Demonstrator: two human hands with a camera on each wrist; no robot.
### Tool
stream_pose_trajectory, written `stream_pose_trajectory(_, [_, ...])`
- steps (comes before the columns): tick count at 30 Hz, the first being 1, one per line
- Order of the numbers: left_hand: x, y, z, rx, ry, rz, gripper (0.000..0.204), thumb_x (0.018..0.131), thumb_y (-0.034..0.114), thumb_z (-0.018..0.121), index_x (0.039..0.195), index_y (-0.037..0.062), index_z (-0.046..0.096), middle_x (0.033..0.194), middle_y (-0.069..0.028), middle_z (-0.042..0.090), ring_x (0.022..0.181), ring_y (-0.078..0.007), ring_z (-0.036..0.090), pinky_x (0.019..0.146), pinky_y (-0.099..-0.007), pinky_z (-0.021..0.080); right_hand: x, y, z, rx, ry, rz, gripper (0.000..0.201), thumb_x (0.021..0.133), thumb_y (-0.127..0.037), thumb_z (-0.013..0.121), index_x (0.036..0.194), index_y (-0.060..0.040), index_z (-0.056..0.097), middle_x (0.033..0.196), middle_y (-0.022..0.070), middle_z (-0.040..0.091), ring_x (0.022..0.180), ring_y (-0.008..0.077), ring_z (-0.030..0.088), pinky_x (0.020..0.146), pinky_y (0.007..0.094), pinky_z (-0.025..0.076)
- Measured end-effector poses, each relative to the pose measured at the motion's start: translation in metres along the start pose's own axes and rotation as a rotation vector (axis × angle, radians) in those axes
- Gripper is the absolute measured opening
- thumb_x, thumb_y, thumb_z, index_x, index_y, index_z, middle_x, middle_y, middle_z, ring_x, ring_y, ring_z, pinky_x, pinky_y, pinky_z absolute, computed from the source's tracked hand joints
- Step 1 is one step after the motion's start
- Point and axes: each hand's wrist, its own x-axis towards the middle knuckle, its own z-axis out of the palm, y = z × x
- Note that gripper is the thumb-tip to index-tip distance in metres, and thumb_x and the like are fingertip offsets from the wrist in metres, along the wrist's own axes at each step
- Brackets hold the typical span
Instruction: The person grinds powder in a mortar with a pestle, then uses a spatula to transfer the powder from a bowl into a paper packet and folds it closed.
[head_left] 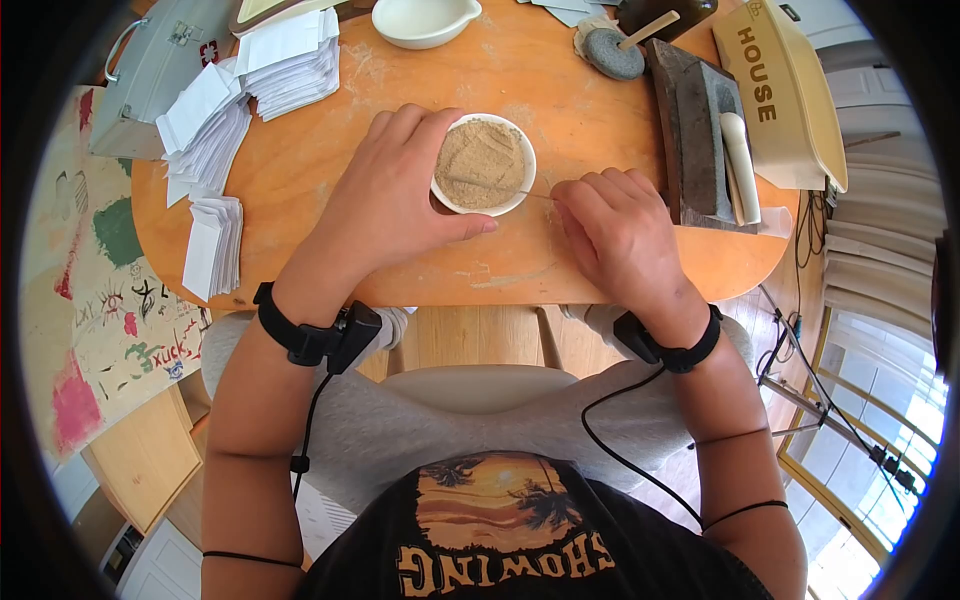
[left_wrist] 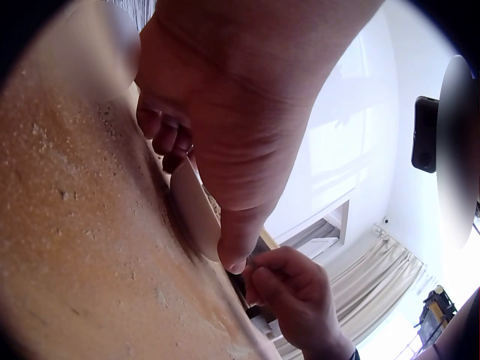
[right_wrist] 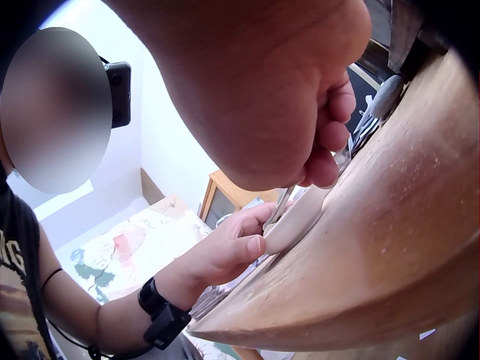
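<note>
A white bowl (head_left: pixel 531 160) of tan powder (head_left: pixel 480 155) stands on the table, its side also visible in the left wrist view (left_wrist: pixel 196 210). My left hand (head_left: pixel 390 185) grips the bowl, fingers round the far left rim and thumb along the near side. My right hand (head_left: pixel 622 228), right of the bowl, pinches a thin metal tool (head_left: pixel 490 186) with curled fingers. The tool reaches over the rim and lies across the powder; its far tip is hard to make out. In the right wrist view the bowl (right_wrist: pixel 296 225) sits under the right hand (right_wrist: pixel 262 112).
Stacks of folded white paper (head_left: pixel 290 65) lie at the left beside a metal case (head_left: pixel 150 75). A white spouted dish (head_left: pixel 425 22) is at the back. On the right are a round grey stone (head_left: pixel 612 55), a dark stone block (head_left: pixel 700 140), a pestle (head_left: pixel 738 165) and a cream bin (head_left: pixel 790 100).
</note>
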Motion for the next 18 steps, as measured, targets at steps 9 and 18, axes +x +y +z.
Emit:
stream_pose_trajectory(9, [-0.0002, -0.0007, 0.0004, 0.003, 0.004, 0.004, 0.094, 0.074, 0.029, 0.102, 0.155, 0.0065, 0.059, 0.142, -0.0155, 0.063, 0.138, -0.0394, 0.058, 0.117, -0.0478, 0.051, 0.0008, -0.0006, -0.0008, 0.009, -0.013, -0.01, 0.016, 0.085, -0.006, 0.079, 0.094, -0.0119, 0.067, 0.08, 0.0048, 0.061, 0.08, 0.0275, 0.065, 0.077, 0.0424, 0.05])
stream_pose_trajectory(18, [-0.0004, 0.0008, -0.0018, -0.007, -0.008, -0.002, 0.095, 0.075, 0.029, 0.102, 0.156, 0.0067, 0.058, 0.142, -0.0158, 0.062, 0.137, -0.0397, 0.058, 0.116, -0.0476, 0.051, 0.0003, 0.0062, -0.003, 0.066, 0.033, 0.074, 0.016, 0.089, -0.004, 0.077, 0.101, -0.009, 0.069, 0.084, 0.0102, 0.069, 0.082, 0.0346, 0.069, 0.076, 0.0469, 0.052])
